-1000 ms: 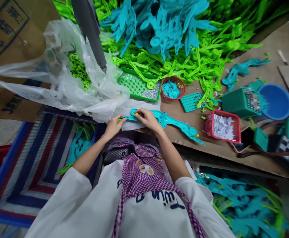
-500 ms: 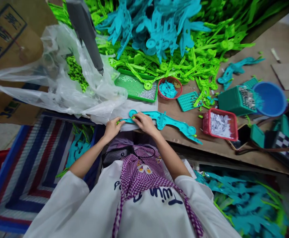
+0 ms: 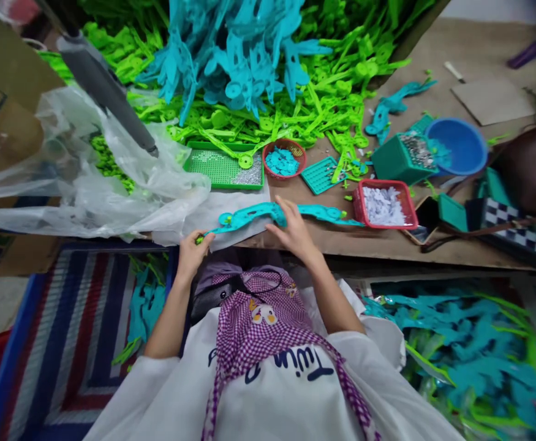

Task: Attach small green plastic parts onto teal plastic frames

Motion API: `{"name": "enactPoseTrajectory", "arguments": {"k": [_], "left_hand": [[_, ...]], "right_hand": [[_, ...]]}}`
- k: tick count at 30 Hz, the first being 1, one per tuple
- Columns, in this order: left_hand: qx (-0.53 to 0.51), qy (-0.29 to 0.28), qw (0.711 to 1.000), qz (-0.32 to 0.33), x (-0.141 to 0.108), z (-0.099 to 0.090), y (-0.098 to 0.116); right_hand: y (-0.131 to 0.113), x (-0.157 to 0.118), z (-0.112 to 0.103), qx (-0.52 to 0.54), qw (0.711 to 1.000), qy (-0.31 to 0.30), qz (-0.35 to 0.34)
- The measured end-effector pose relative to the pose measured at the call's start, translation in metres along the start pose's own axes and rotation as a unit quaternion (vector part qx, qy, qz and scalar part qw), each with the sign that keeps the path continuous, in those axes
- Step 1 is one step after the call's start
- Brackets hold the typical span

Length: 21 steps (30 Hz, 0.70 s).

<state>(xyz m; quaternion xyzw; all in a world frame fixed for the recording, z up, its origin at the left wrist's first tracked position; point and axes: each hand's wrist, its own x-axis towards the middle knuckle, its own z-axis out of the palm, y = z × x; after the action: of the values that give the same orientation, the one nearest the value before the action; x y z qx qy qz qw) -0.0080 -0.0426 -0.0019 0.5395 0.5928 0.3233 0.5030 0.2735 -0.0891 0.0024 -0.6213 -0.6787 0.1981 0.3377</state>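
Observation:
A long turquoise plastic toy bow (image 3: pixel 253 212) lies across the near edge of the table, with small green pieces on it near both ends. My left hand (image 3: pixel 191 252) is closed on its left tip, and a little green piece (image 3: pixel 199 239) shows at the fingertips. At the middle of the bow, my right hand (image 3: pixel 294 233) has its thumb on the near side and its fingers over the far side, holding it there. The underside of the bow cannot be seen.
Green and turquoise parts (image 3: pixel 240 79) are heaped behind. A green tray (image 3: pixel 203 164), red basket (image 3: pixel 283 160), red box of white pieces (image 3: pixel 384 205) and blue bowl (image 3: pixel 460 147) stand along the table. A grey tool (image 3: pixel 106 89) hangs at left above a plastic bag (image 3: pixel 166 196).
My right hand has moved along the bow from near its left end to its middle, and its fingers have spread. The bow has turned and shifted left. The camera view has swung right.

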Motion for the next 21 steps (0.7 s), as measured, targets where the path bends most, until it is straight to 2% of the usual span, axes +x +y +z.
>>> {"name": "enactPoseTrajectory", "arguments": {"k": [3,5,9,12,14,16,19,21], "left_hand": [[0.041,0.048,0.996,0.067,-0.014,-0.002,0.031],[0.043,0.087,0.987,0.129,-0.015,-0.002,0.061],[0.001,0.186,0.944,0.274,-0.008,0.008,0.129],[-0.067,0.259,0.895,0.356,-0.004,0.015,0.167],[-0.116,0.289,0.873,0.375,-0.003,0.014,0.18],[-0.158,0.296,0.861,0.384,-0.001,0.009,0.183],[-0.172,0.25,0.884,0.355,0.003,0.001,0.179],[-0.171,0.214,0.907,0.32,0.007,-0.002,0.177]], "right_hand": [[0.023,-0.034,-0.048,-0.088,0.994,0.032,0.063],[0.036,-0.05,-0.065,-0.134,0.986,0.032,0.09],[0.051,-0.052,-0.073,-0.171,0.971,0.057,0.158],[0.044,-0.046,-0.08,-0.168,0.972,0.057,0.156],[0.032,-0.051,-0.09,-0.155,0.978,0.04,0.13],[0.017,-0.069,-0.101,-0.135,0.984,0.017,0.115],[-0.001,-0.108,-0.109,-0.071,0.991,0.001,0.113],[-0.008,-0.133,-0.105,-0.01,0.99,0.036,0.134]]}}
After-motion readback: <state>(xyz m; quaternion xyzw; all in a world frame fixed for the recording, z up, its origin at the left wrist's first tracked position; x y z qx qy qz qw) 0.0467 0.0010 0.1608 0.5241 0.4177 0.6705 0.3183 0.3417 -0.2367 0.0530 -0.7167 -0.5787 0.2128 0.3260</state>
